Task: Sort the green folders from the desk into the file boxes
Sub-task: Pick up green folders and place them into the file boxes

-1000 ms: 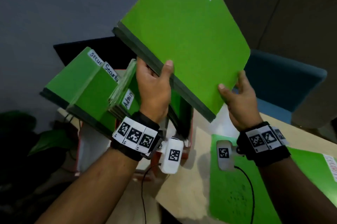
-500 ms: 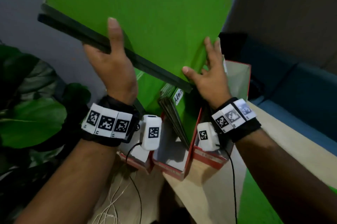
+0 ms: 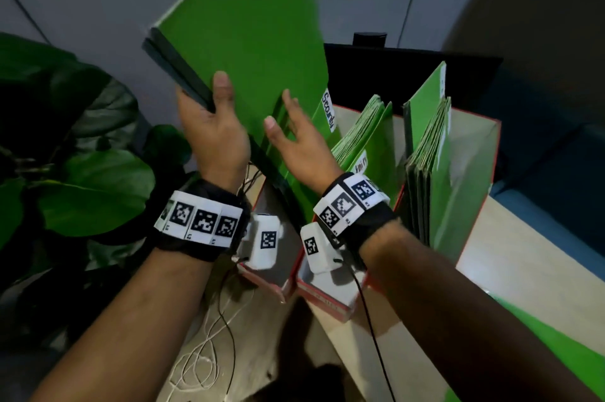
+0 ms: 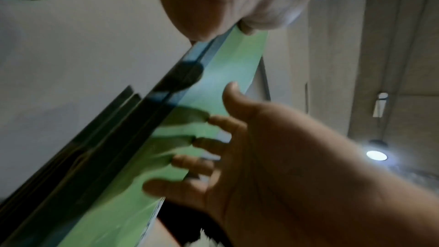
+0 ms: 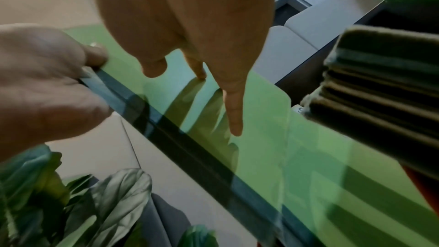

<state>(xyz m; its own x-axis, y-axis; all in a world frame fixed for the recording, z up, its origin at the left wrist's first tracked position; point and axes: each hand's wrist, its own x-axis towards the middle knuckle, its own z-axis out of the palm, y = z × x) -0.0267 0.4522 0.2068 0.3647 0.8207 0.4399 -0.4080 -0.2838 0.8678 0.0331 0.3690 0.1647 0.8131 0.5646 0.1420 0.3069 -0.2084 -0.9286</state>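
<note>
A green folder (image 3: 248, 41) with a dark spine and a white label ending "URITY" stands steeply tilted, its lower end down in the leftmost red file box (image 3: 268, 283). My left hand (image 3: 209, 106) grips the spine, thumb on the front face. My right hand (image 3: 284, 120) lies with straight fingers against the folder's face. In the left wrist view the left hand (image 4: 225, 7) pinches the folder's edge (image 4: 225, 74) and the right hand (image 4: 237, 147) spreads on it. In the right wrist view the right fingertips (image 5: 235, 129) touch the folder (image 5: 273, 119).
Two more red file boxes (image 3: 491, 146) to the right hold several upright green folders (image 3: 432, 152); a "Security" folder (image 3: 324, 120) stands behind mine. A leafy plant (image 3: 82, 188) is on the left, a black monitor (image 3: 409, 74) behind, another green folder (image 3: 556, 346) on the desk (image 3: 510, 247), white cables (image 3: 203, 362) below.
The folder has swung from a flat tilt overhead to nearly upright and come down into the leftmost box. My right hand has left the lower edge and now lies flat on the face.
</note>
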